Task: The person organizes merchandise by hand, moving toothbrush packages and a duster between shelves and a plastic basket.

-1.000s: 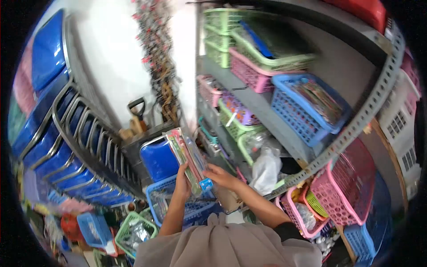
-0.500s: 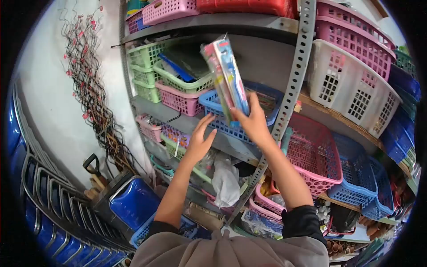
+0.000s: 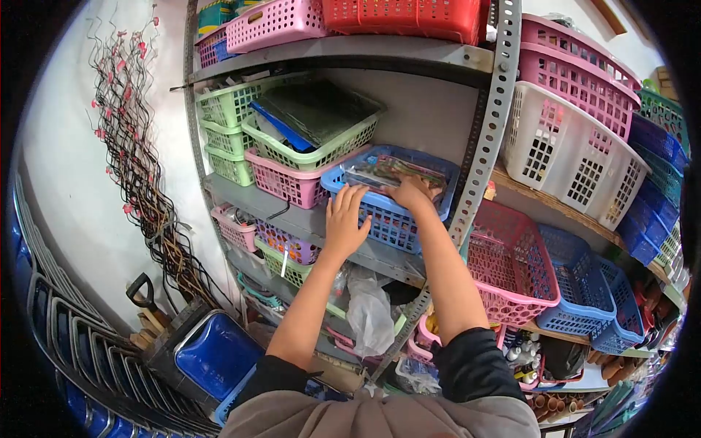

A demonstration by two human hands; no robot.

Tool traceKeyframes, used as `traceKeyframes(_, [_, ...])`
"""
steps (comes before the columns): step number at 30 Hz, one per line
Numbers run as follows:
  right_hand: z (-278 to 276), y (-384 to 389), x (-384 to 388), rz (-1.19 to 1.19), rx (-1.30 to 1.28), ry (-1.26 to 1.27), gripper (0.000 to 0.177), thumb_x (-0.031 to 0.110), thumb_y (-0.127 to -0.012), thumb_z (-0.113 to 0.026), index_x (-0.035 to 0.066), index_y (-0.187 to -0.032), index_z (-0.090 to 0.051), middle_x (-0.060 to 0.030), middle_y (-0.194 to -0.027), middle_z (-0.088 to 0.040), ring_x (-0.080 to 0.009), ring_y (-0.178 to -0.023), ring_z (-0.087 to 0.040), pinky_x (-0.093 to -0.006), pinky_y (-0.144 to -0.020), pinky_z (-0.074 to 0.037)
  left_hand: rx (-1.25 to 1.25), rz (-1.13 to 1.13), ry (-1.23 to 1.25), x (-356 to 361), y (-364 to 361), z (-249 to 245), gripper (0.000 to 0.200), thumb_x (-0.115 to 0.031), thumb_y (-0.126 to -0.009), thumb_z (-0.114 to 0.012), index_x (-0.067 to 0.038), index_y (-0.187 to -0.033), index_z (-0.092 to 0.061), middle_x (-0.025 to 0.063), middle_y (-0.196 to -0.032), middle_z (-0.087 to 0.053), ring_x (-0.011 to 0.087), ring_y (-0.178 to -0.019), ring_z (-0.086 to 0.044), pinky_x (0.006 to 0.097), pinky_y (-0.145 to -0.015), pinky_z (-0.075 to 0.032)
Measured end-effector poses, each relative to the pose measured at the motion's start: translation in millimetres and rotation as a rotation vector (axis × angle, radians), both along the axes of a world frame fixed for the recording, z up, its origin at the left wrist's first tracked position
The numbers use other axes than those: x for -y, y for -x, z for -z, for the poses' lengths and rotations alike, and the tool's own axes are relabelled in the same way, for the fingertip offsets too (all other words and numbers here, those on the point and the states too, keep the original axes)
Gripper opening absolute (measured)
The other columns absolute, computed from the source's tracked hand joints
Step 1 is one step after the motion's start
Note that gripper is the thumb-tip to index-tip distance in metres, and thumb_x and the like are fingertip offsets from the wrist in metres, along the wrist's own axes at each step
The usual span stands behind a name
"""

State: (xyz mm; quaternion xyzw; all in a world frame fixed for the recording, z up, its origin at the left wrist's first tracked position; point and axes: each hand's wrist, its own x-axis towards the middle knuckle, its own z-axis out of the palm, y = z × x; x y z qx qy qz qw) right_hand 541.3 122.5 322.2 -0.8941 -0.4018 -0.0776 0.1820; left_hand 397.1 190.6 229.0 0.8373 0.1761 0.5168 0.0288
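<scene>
A blue plastic basket [image 3: 394,225] sits on the middle shelf, with clear plastic packets [image 3: 372,172] lying inside it. My right hand [image 3: 413,194] reaches over the front rim and down onto the packets. Its fingertips are partly hidden among them, so whether they grip one cannot be seen. At the basket's front left, my left hand [image 3: 347,223] has its fingers stretched out and spread, the fingertips at or close to the rim. It holds nothing. The colourful packet seen earlier in my right hand cannot be picked out clearly now.
Left of the blue basket are a pink basket [image 3: 288,182] and a light green basket [image 3: 365,120] holding dark flat packs. A perforated metal post [image 3: 485,135] rises close to my right arm. Stacked blue chairs [image 3: 80,365] stand at the lower left.
My right hand has lowered from above the blue basket into it, and the upright colourful packet is no longer raised. My left hand has moved slightly right, up to the basket's front.
</scene>
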Motion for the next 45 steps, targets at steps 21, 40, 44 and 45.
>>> traceKeyframes(21, [18.0, 10.4, 2.2, -0.144, 0.439, -0.341, 0.04, 0.035, -0.085, -0.06, 0.008, -0.115, -0.062, -0.0148, -0.128, -0.053, -0.0337, -0.125, -0.042, -0.0664, -0.104, -0.022, -0.294, -0.219, 0.205, 41.2, 83.2, 39.1, 0.058, -0.026, -0.084, -0.064, -0.02, -0.138, -0.041, 0.0056, -0.153, -0.026, 0.0302, -0.143, -0.017, 0.0716, -0.105, -0.011])
traceKeyframes(40, [338.7, 277.0, 128.0, -1.39, -0.813, 0.163, 0.026, 0.025, -0.088, -0.064, -0.001, -0.092, -0.067, -0.0128, -0.078, -0.066, -0.0231, -0.07, -0.063, -0.0359, -0.063, -0.049, 0.383, -0.558, 1.198, 291.9, 314.2, 251.1, 0.035, -0.018, -0.09, -0.059, -0.007, -0.123, -0.057, 0.0182, -0.123, -0.056, 0.033, -0.121, -0.05, 0.0371, -0.1, -0.039])
traceKeyframes(44, [401.7, 294.3, 132.0, -1.444, -0.786, 0.358, 0.028, 0.026, -0.089, -0.064, 0.0, -0.097, -0.067, -0.0148, -0.084, -0.068, -0.0268, -0.077, -0.066, -0.0383, -0.068, -0.05, 0.442, -0.602, 1.289, 302.4, 345.0, 334.2, 0.035, -0.015, -0.089, -0.06, -0.006, -0.123, -0.057, 0.0115, -0.104, -0.06, 0.0193, -0.093, -0.059, 0.0312, -0.083, -0.046])
traceKeyframes(45, [419.1, 295.3, 130.7, -1.432, -0.784, 0.401, 0.027, 0.026, -0.087, -0.065, 0.0, -0.097, -0.067, -0.0137, -0.086, -0.068, -0.025, -0.079, -0.065, -0.0369, -0.07, -0.05, 0.496, -0.636, 1.255, 305.7, 347.8, 361.0, 0.034, -0.016, -0.089, -0.06, -0.006, -0.121, -0.058, 0.0096, -0.098, -0.061, 0.0168, -0.087, -0.058, 0.0296, -0.078, -0.046])
